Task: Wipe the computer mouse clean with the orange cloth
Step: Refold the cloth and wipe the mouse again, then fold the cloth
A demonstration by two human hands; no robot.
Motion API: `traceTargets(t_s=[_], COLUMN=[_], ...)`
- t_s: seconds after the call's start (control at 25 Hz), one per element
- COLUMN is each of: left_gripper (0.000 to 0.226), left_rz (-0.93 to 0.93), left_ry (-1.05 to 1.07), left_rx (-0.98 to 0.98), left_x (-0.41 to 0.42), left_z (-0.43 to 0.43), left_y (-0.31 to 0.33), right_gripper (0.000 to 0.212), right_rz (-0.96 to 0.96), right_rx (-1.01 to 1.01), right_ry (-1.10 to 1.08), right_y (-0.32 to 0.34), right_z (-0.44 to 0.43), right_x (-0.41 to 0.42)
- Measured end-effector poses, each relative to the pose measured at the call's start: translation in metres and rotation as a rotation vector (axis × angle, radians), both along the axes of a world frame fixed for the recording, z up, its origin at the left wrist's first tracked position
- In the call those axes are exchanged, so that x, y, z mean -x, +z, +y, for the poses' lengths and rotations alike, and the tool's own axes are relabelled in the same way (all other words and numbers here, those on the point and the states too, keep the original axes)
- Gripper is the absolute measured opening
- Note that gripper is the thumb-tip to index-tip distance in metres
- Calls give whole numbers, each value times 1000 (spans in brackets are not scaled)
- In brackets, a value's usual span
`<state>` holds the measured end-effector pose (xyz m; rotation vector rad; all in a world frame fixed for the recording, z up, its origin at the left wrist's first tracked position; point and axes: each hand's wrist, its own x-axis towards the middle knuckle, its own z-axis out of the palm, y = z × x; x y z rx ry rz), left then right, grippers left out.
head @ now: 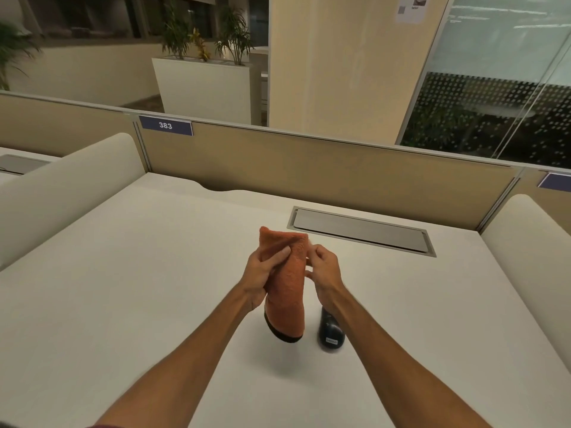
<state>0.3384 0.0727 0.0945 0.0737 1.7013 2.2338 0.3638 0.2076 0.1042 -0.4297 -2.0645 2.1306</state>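
Observation:
An orange cloth (285, 288) with a dark lower hem hangs above the white desk (154, 288), folded lengthwise. My left hand (262, 274) grips its left side, thumb pressed across the front. My right hand (323, 270) pinches the cloth's upper right edge with its fingertips. A dark computer mouse (331, 333) with a small label lies on the desk just below my right wrist, to the right of the cloth's hanging end. Neither hand touches the mouse.
A grey cable hatch (361, 231) is set into the desk behind the hands. A beige partition (309, 168) with a "383" tag runs along the back. Cream side dividers (61, 193) stand at the left and right edges.

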Motion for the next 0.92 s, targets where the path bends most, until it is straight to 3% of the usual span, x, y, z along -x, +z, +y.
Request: traceTargets(t_s=[0.08,0.24,0.36,0.48,0.64,0.76,0.92], left_gripper=[54,68,77,80,52,44,44], left_rz=[-34,-93,247,591,420,306,183], left_ry=[81,82,127,-22,-191,-215,-291], left_rx=[6,20,204,441,394,325,319], left_x=[4,6,1,1,2,0,-4], left_z=[2,6,-3,-14,-19,-17,-7], left_y=[-2,-5,-12,-17,-19,-26,-40], right_gripper=[48,46,42,37,34,35,66], right_rz=[-19,-5,10,-26,-118,-98,-70], right_rx=[105,-112,-64,-88,22,64,-396], right_ry=[61,227,174,254,391,327,118], right_y=[-1,-11,-12,-15,-27,-41,-71], right_z=[3,10,10,10,15,27,64], right_x=[-7,-17,-19,-22,-28,-33,-53])
